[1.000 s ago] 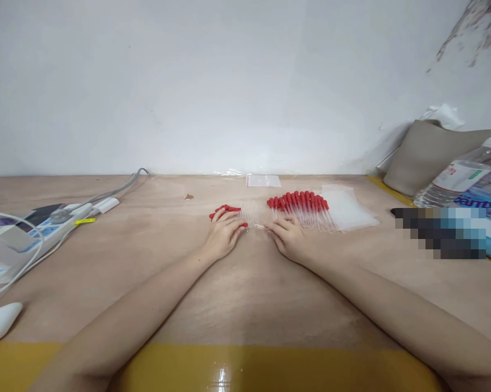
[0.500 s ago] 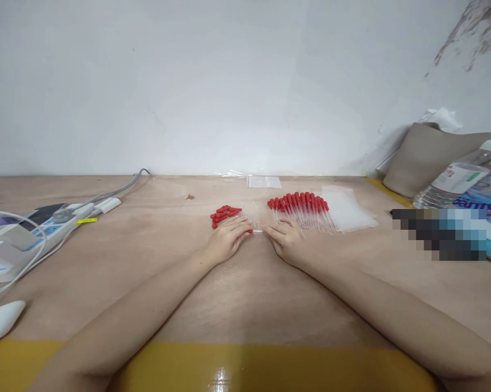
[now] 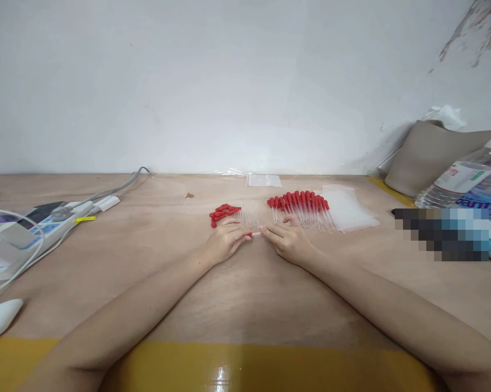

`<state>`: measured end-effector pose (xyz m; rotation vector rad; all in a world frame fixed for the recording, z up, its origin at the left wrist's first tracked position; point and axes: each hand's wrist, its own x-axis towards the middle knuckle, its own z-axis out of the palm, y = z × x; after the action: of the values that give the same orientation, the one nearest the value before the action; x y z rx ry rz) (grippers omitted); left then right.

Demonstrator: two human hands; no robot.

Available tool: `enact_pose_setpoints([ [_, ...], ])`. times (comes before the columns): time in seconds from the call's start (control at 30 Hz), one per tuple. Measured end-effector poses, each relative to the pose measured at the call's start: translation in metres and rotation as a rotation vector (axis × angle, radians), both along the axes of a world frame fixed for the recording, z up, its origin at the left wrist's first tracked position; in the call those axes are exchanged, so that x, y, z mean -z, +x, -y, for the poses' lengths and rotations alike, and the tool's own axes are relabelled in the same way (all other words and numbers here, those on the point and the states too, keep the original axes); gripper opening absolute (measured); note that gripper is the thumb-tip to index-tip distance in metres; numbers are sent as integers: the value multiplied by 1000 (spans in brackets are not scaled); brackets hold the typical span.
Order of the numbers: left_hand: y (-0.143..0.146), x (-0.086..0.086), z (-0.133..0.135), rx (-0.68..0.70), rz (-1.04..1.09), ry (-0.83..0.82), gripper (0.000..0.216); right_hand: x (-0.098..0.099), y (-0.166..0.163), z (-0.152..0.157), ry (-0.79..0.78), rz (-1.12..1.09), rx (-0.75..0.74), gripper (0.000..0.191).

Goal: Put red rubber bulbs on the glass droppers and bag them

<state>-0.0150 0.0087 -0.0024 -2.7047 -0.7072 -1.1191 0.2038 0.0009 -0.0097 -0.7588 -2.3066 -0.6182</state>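
Note:
My left hand [image 3: 226,242] is closed on a red rubber bulb [image 3: 250,235], most of it hidden under the fingers. A clear thin dropper tube [image 3: 256,234] runs from the bulb to my right hand [image 3: 288,239], whose fingertips pinch its other end. Whether the tube sits inside the bulb is too small to tell. Beyond my left fingers lie several loose red bulbs [image 3: 218,215], with several clear tubes [image 3: 249,214] side by side between the hands. Behind my right hand, a row of droppers [image 3: 300,201] with red bulbs and clear stems fans out.
Right of the droppers lies a translucent plastic sheet [image 3: 345,209]; a small white packet [image 3: 264,180] is near the wall. At left are a power strip [image 3: 53,228] with cables and a white mouse [image 3: 2,318]. Bottles [image 3: 453,182] and a grey-brown bag [image 3: 417,158] stand at right.
My hands have shifted slightly downward in view, and the tube with its red bulb now shows more clearly between them. The view itself has moved a little.

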Motion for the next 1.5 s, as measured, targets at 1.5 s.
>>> enact_pose_setpoints([
  [1.5, -10, -1, -9, -73, 53, -5, 35, -5, -12, -2, -51, -79, -112, 22],
])
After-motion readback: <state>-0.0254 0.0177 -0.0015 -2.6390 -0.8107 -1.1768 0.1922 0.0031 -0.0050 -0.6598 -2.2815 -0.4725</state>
